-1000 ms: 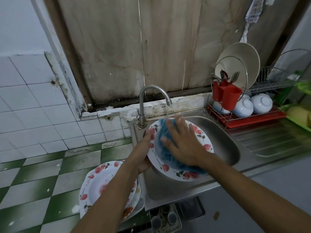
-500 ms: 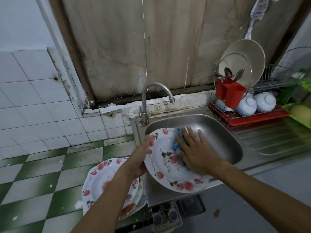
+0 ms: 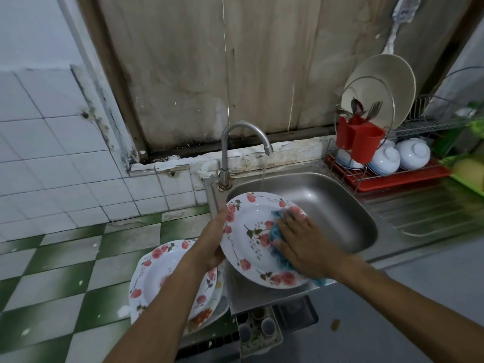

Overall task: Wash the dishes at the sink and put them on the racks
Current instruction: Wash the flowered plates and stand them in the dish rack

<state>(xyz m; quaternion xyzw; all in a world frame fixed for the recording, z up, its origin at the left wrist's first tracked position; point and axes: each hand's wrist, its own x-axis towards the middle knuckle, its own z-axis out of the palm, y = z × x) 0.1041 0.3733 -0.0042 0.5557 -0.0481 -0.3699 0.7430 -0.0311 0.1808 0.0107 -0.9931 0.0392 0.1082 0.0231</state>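
Two hands worked on one flowered plate [image 3: 248,247], held over the near left corner of the steel sink [image 3: 332,205]. The left hand [image 3: 212,244] gripped the plate's left rim, thumb on the face and the other fingers hidden behind, and kept it tilted with its face turned up. The right hand [image 3: 303,247] lay flat on the plate's right half, fingers straight and spread, pressing a blue cloth [image 3: 275,233] against the face. The cloth showed at the fingertips and again below the palm.

Beyond the right fingertips a thin stream [image 3: 263,171] fell from the tap [image 3: 224,153] toward the plate's far rim; whether it struck the rim could not be told. Under the left forearm a stack of flowered plates [image 3: 154,276] lay on green-and-white checked tiles [image 3: 65,284]. Well off to the right of the right hand stood the dish rack [image 3: 392,179] — a red cutlery holder [image 3: 364,146], upturned white bowls [image 3: 385,161] and a large pale plate [image 3: 392,74] on edge.
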